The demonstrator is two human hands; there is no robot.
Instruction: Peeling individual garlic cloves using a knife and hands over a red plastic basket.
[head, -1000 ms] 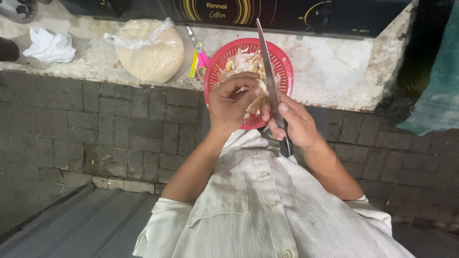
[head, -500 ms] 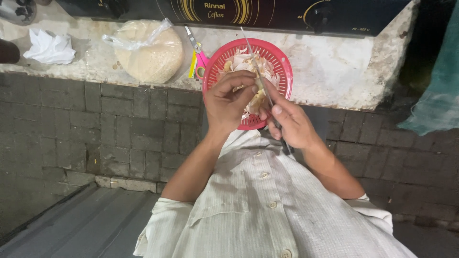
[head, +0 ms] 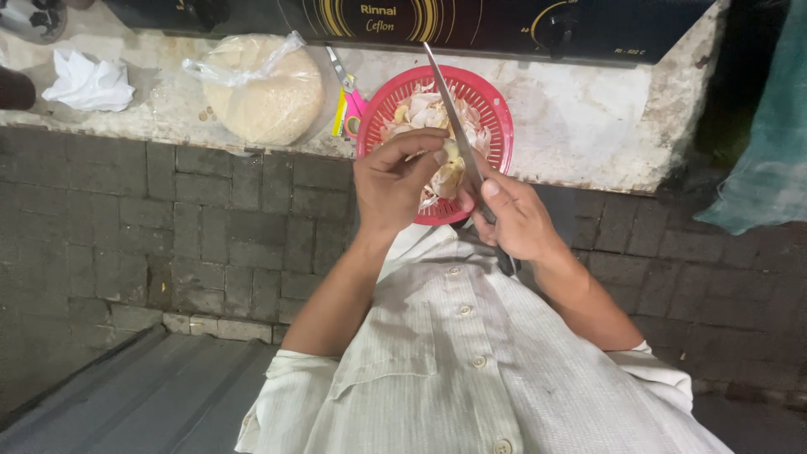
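Head camera looks steeply down (close) at counter [head: 588,126].

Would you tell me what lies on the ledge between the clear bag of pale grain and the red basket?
In the head view, scissors with pink and yellow handles lie between the bag and the red basket.

A worn pale stone counter ledge [head: 588,126] runs at twelve o'clock, a dark grey brick wall [head: 168,219] below it, grey corrugated metal sheet [head: 126,395] at seven o'clock
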